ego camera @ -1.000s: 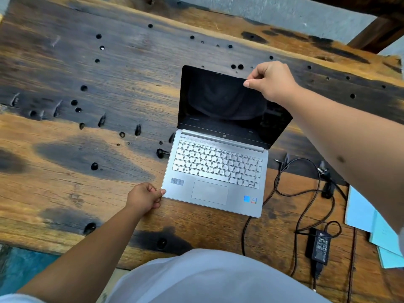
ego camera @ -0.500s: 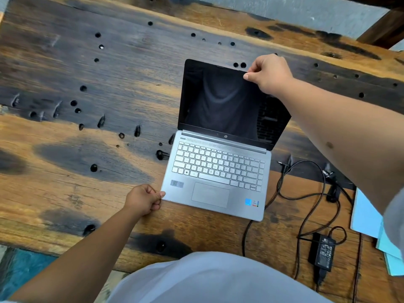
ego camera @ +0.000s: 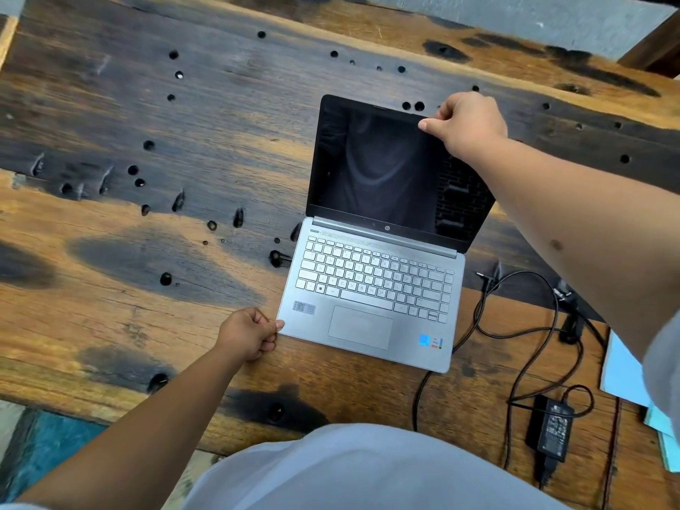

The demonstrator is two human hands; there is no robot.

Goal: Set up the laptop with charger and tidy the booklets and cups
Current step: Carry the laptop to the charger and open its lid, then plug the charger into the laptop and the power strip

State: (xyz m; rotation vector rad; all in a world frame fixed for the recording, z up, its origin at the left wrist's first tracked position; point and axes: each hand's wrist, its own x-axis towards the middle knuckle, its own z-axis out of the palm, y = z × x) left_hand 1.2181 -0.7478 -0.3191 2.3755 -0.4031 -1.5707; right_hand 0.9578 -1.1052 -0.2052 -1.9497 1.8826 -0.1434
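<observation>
Right hand (ego camera: 469, 123) grips the top edge of the laptop (ego camera: 371, 285) lid near its right corner, fingers curled over the back and thumb lying on the front of the black bezel. Left hand (ego camera: 247, 333) pinches the near left corner of the silver base, thumb on top and fingers curled beneath the edge. The laptop sits open near the middle of the desk (ego camera: 154, 222), turned slightly clockwise, with its screen (ego camera: 379, 171) dark and reflecting a faint figure.

To the right of the laptop lies the charger (ego camera: 550, 432), a black power brick near the front edge of the desk, with its black cable (ego camera: 530, 322) looping loosely across the wood; the small plug end lies free just right of the hinge, not touching the laptop. Pale blue booklets (ego camera: 622, 377) lie at the far right, partly hidden by the right arm and a grey sleeve.

The desk is rough, weathered planks, orange-brown with large dark charred-looking patches and many small round holes scattered across the left and far side. Beyond its far edge runs a grey wall or floor and a dark wooden beam at the upper right. Below the front left corner shows a teal-blue patch of floor. A white shirt fills the bottom of the view.
</observation>
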